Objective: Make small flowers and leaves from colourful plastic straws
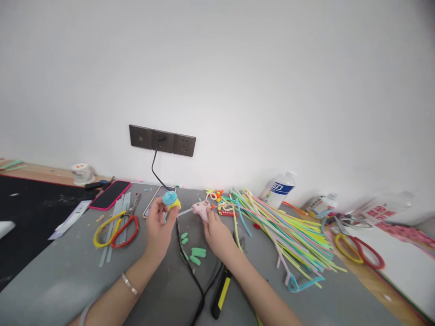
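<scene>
My left hand (159,226) is raised over the grey table (68,280), its fingertips pinched on a small blue and yellow coiled piece (171,199). My right hand (217,233) grips a pink glue gun (201,209), its nozzle pointing left toward the coiled piece with a thin glue stick between them. Small green pieces (195,254) lie on the table between my hands. A black cable (190,267) runs under my hands toward me.
A heap of coloured pipe cleaners (288,226) lies to the right. Red and yellow loops (115,228) and scissors are on the left, beside a pink-cased phone (109,194). A water bottle (280,189) and wall sockets (162,140) are behind. A yellow-black cutter (220,292) lies near my right forearm.
</scene>
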Demonstrator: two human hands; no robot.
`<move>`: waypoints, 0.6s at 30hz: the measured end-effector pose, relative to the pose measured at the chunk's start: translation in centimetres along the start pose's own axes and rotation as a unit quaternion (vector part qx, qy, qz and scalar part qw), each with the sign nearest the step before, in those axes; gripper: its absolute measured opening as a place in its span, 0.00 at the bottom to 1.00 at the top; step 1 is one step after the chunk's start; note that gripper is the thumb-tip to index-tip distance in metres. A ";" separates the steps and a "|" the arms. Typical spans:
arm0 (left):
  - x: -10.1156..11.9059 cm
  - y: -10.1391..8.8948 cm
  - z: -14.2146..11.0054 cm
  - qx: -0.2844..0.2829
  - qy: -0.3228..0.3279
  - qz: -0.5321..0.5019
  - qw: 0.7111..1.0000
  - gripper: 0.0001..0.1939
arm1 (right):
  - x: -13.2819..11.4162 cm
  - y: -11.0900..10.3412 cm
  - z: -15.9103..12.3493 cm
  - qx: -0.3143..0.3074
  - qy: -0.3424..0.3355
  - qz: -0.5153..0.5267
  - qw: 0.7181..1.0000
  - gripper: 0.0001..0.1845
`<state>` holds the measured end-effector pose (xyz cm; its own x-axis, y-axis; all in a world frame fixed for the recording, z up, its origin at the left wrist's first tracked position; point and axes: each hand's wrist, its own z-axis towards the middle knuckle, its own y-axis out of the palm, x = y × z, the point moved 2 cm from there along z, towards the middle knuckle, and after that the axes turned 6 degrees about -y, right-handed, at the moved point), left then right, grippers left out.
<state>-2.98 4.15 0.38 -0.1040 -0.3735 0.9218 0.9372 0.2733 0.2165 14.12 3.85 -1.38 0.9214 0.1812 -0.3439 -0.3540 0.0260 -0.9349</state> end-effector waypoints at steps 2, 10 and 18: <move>-0.2 0.0 0.0 0.000 -0.008 -0.010 1.000 0.12 | 0.0 0.1 0.3 -0.004 0.014 -0.017 1.000 0.22; -1.1 0.0 -0.1 -0.016 -0.012 -0.032 0.999 0.13 | -0.4 -0.6 -0.4 0.075 -0.013 -0.011 0.997 0.25; -0.7 -0.1 0.0 -0.004 -0.004 -0.028 1.000 0.12 | 3.6 -1.7 0.1 0.178 -0.094 0.278 0.939 0.20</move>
<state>-2.97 4.39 -0.31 -0.1595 -0.3805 0.9109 0.9325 0.2447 0.2655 18.03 4.61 -1.07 0.5455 0.4344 -0.7167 -0.8340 0.1976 -0.5151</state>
